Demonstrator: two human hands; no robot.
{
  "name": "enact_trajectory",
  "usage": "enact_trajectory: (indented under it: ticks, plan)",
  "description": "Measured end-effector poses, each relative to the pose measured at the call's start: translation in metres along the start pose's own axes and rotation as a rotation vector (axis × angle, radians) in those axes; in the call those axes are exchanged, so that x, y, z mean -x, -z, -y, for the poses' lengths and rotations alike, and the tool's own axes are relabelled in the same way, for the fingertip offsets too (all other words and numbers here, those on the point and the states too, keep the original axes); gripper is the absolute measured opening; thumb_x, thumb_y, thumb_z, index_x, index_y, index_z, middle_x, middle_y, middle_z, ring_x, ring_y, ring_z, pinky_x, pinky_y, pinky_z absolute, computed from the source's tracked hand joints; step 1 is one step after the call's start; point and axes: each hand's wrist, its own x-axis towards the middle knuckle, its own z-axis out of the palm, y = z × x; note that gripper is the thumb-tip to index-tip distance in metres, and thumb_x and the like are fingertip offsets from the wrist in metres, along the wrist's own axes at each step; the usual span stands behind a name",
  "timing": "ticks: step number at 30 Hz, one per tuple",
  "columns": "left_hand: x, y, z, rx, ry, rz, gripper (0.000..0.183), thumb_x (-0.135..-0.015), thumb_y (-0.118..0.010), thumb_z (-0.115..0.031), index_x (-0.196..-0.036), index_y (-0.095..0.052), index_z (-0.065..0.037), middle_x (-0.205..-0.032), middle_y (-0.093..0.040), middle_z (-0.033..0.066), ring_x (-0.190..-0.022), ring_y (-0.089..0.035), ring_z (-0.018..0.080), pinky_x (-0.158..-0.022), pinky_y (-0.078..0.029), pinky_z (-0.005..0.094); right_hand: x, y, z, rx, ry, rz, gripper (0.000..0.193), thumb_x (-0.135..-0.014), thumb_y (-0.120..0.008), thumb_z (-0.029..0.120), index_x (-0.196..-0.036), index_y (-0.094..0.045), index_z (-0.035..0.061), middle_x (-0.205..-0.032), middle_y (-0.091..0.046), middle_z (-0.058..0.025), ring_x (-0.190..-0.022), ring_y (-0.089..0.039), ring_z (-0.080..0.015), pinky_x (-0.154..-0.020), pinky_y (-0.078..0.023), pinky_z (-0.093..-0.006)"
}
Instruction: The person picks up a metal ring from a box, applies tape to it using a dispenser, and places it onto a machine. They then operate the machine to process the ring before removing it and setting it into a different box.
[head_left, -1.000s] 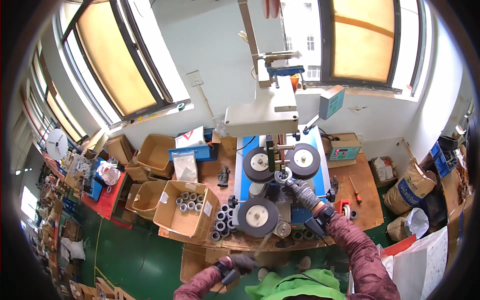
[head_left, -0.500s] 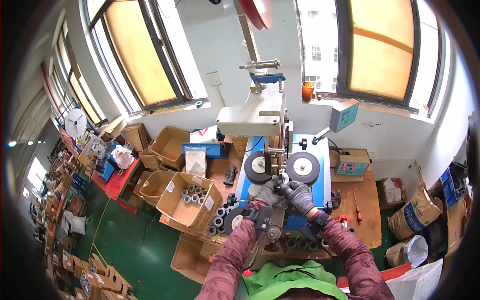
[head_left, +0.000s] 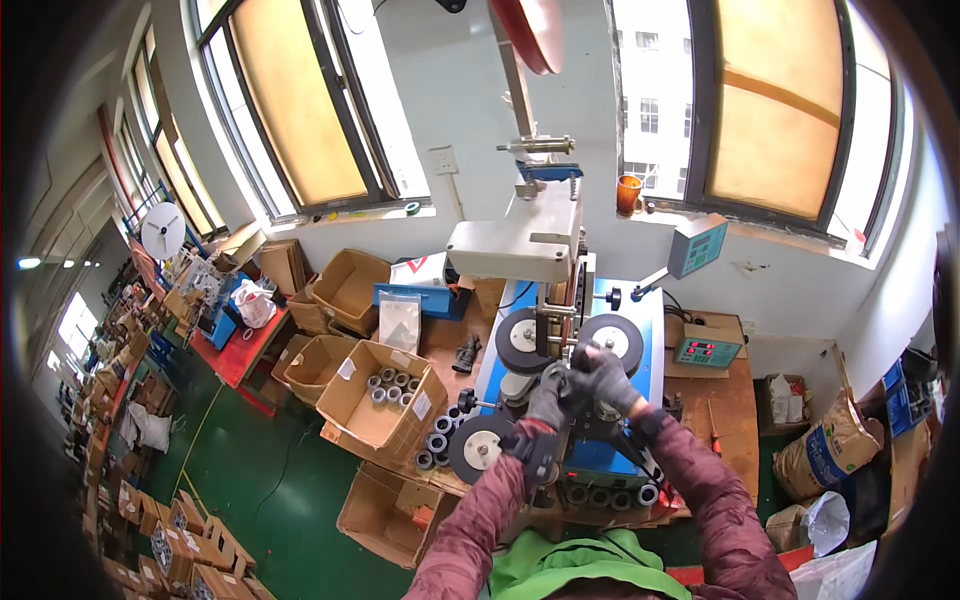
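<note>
Before me stands a bench machine (head_left: 515,245) with a cream head and blue base. Two dark wheels, a left one (head_left: 522,340) and a right one (head_left: 622,342), flank its middle. Both hands wear grey gloves and meet just in front of these wheels. My left hand (head_left: 547,400) is curled closed, its fingertips against the other hand. My right hand (head_left: 603,382) is closed too and partly covers the right wheel. Whatever lies between the fingers is hidden. A third wheel (head_left: 482,450) sits beside my left forearm.
Grey rings (head_left: 437,442) cluster left of the machine, near a cardboard box (head_left: 385,432) with more rings. Several rings (head_left: 600,497) line the bench's front edge. A control box (head_left: 708,349) and a screwdriver (head_left: 714,428) lie to the right. An open carton (head_left: 385,525) stands below.
My right hand has risen and moved slightly right, over the right wheel. My left hand stays close to it, a little lower. The whole view has shifted slightly.
</note>
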Motion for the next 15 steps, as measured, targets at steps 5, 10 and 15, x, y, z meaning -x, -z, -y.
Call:
enact_trajectory:
  ticks: [5,10,15]
  plan:
    - [0.063,-0.004,0.029,-0.542,-0.394,-0.149,0.03,-0.083,-0.056,-0.017,-0.11,-0.053,-0.004,-0.103,-0.057,0.0161,-0.087,-0.06,0.0298,-0.075,-0.053,0.0435,0.037,0.002,0.016,-0.28,-0.464,0.13,0.025,-0.085,-0.06,0.024,-0.096,-0.059,0.0014,-0.084,-0.061,-0.0033,-0.077,-0.053,-0.0088,-0.069,-0.046,-0.0257]
    - [0.081,-0.032,0.031,-0.017,-0.111,-0.221,0.034,-0.082,-0.05,-0.012,-0.115,-0.048,-0.002,-0.109,-0.053,0.018,-0.094,-0.058,0.0334,-0.082,-0.051,0.0505,0.017,-0.019,0.023,-0.531,-0.586,0.121,0.032,-0.091,-0.053,0.028,-0.102,-0.058,-0.0013,-0.089,-0.06,-0.0023,-0.079,-0.052,-0.008,-0.072,-0.046,-0.0248]
    - [0.119,0.014,0.084,0.0,-0.048,-0.187,0.028,-0.081,-0.049,-0.009,-0.109,-0.052,-0.005,-0.104,-0.054,0.0126,-0.092,-0.058,0.0273,-0.076,-0.054,0.0475,0.077,-0.041,-0.004,-0.412,-0.632,0.264,0.024,-0.088,-0.056,0.021,-0.095,-0.063,-0.0006,-0.08,-0.063,-0.0032,-0.07,-0.054,-0.0095,-0.065,-0.047,-0.028]
